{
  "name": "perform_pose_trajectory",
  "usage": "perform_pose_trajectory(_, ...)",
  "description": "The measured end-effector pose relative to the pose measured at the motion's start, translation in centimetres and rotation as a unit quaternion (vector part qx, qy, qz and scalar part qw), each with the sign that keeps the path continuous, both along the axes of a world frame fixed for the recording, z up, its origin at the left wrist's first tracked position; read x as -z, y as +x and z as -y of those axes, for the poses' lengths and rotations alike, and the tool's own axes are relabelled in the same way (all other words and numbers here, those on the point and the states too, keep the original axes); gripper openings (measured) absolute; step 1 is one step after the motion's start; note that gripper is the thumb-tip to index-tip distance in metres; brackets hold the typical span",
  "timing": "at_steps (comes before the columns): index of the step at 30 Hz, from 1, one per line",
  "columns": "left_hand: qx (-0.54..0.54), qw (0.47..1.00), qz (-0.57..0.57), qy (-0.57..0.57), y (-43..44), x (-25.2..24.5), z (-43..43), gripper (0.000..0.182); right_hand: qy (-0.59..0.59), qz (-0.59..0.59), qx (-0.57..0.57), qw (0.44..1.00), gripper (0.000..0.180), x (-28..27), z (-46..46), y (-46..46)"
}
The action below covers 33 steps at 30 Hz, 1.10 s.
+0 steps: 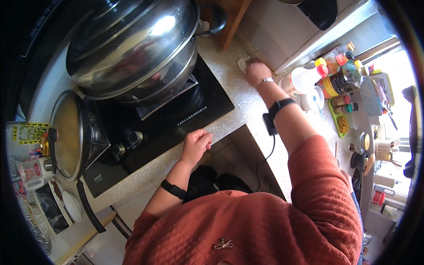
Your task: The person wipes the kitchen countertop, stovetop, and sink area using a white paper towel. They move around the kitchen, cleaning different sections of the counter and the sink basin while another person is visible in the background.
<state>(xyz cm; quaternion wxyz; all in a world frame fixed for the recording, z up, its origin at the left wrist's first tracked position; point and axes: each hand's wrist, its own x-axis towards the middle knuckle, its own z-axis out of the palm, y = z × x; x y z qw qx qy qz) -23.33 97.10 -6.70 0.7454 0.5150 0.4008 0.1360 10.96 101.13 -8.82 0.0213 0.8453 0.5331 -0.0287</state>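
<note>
My right hand (258,73) is stretched out to the far corner of the speckled countertop (228,71), by the tiled wall. It presses on a small white cloth or pad (242,64), part of which shows beyond the fingers; its exact kind is unclear. Curled in loosely, with nothing visible in it, my left hand (196,145) hovers by the front edge of the black glass gas cooktop (185,112). A large lidded steel pot (139,56) covers the rear part of that cooktop. On the other burner stands a lidded pan (68,135) with a black handle.
Sauce bottles (341,79), a white tub (294,81) and a green tray (337,121) with spice jars line the window side. The pan's handle (88,208) juts past the counter edge. A wooden panel (228,25) stands behind the pot. A cable (272,150) hangs from my right wrist strap.
</note>
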Motion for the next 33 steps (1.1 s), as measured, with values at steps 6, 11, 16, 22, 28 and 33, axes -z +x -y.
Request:
perform_pose_trajectory(6,-0.001,1.0,0.013,0.006,0.0,0.4,0.1,0.023,0.003,0.009,0.037,0.999,0.029,-2.0,10.6,-3.5)
perform_pose_trajectory(11,0.012,0.999,0.029,0.032,0.0,1.0,0.3,0.021,-0.076,-0.06,0.079,0.992,0.024,-4.6,12.7,-4.2)
perform_pose_trajectory(16,0.016,0.999,0.022,0.041,0.2,1.1,0.1,0.021,0.111,-0.071,0.039,0.991,0.029,-4.8,6.1,-3.6)
perform_pose_trajectory(22,0.009,0.999,0.007,0.043,0.1,0.7,0.2,0.025,0.095,-0.094,0.021,0.991,0.047,-3.1,0.8,-3.3)
perform_pose_trajectory(28,0.012,0.999,0.007,0.042,0.1,0.8,0.1,0.025,0.096,-0.032,0.0,0.995,0.054,-1.2,1.0,-2.8)
perform_pose_trajectory(33,0.023,0.998,0.011,0.056,0.2,0.8,0.2,0.024,0.073,-0.084,0.018,0.994,0.054,-1.0,-1.7,-1.4)
